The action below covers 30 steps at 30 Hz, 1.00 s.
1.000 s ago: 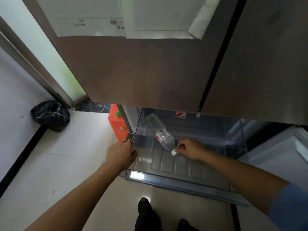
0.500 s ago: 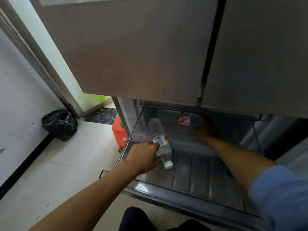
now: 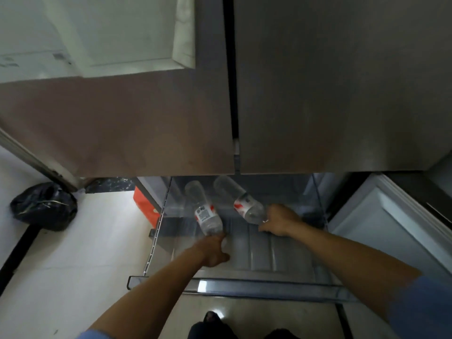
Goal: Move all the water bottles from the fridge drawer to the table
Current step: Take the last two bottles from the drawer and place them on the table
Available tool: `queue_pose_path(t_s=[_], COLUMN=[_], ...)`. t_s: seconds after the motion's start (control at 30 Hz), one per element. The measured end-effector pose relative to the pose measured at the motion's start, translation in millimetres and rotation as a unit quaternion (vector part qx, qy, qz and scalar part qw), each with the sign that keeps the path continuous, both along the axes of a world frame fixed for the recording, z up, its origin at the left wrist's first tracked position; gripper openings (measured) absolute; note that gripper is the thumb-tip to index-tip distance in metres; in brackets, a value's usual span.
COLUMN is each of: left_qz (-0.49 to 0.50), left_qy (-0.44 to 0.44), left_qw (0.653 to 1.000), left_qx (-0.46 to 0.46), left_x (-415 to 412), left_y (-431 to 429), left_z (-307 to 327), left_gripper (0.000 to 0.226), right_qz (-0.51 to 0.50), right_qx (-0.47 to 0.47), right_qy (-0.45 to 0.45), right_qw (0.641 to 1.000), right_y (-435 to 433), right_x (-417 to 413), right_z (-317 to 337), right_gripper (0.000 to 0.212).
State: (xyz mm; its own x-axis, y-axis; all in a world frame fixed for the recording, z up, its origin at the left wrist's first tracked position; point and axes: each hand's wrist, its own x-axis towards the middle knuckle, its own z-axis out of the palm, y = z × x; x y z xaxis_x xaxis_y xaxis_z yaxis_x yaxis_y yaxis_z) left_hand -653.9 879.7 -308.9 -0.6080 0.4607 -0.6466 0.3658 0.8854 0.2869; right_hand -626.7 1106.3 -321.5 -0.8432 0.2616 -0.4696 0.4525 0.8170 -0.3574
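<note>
The fridge drawer (image 3: 269, 288) stands pulled out below the closed fridge doors. Two clear water bottles with red and white labels are inside it. My left hand (image 3: 214, 249) grips the neck end of the left bottle (image 3: 204, 211), whose base points to the back of the drawer. My right hand (image 3: 278, 220) holds the cap end of the right bottle (image 3: 241, 200), which slants the same way. Both bottles look lifted off the ribbed drawer floor.
The closed fridge doors (image 3: 171, 118) hang right above the drawer. A black rubbish bag (image 3: 44, 205) lies on the floor at the left. An orange box (image 3: 146, 209) stands beside the drawer's left side. A white appliance (image 3: 391, 228) is at the right.
My right hand has come back from the rear of the drawer with a second bottle. My left hand has slid to the neck of the first bottle and tilted it up.
</note>
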Motion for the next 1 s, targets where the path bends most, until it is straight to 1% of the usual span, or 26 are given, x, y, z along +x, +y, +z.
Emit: queue_pose_path(t_s=[0.07,0.1,0.17,0.23,0.33,0.43,0.53,0.6,0.7,0.83,0.9,1.0], left_qz=[0.030,0.053,0.095,0.115,0.119,0.106,0.079,0.059,0.057,0.099,0.129,0.151], left_qy=[-0.005,-0.004,0.014,0.042,0.105,0.223,0.311,0.339,0.358,0.384,0.403,0.448], left_qw=[1.000,0.999,0.995,0.992,0.987,0.969,0.945,0.936,0.927,0.908,0.891,0.862], left_qx=[0.002,0.009,0.031,0.042,0.030,0.023,0.064,0.073,0.092,0.137,0.168,0.182], left_x=[0,-1,-4,-5,1,4,3,4,8,17,25,38], left_y=[5,8,8,3,-13,-31,-42,-46,-50,-63,-77,-106], left_z=[-3,-5,-7,-5,5,24,48,64,87,115,127,148], left_gripper=[0.070,0.065,0.048,0.036,0.029,0.031,0.027,0.027,0.023,0.027,0.026,0.028], right_qz=[-0.017,-0.021,-0.035,-0.069,-0.078,-0.042,0.013,0.036,0.059,0.100,0.115,0.137], right_qx=[-0.013,-0.020,-0.036,-0.069,-0.092,-0.056,0.022,0.050,0.051,0.081,0.100,0.099], right_qy=[-0.012,-0.005,0.031,0.079,0.136,0.180,0.224,0.245,0.271,0.296,0.317,0.371], right_qw=[1.000,1.000,0.998,0.992,0.983,0.981,0.974,0.967,0.959,0.946,0.936,0.913], right_y=[4,6,8,10,10,6,-3,-11,-18,-31,-43,-63], right_x=[18,26,43,58,73,81,81,77,70,56,52,48], right_z=[5,8,14,21,37,52,71,85,103,127,140,166], right_gripper=[0.034,0.032,0.035,0.033,0.032,0.032,0.030,0.031,0.029,0.030,0.031,0.029])
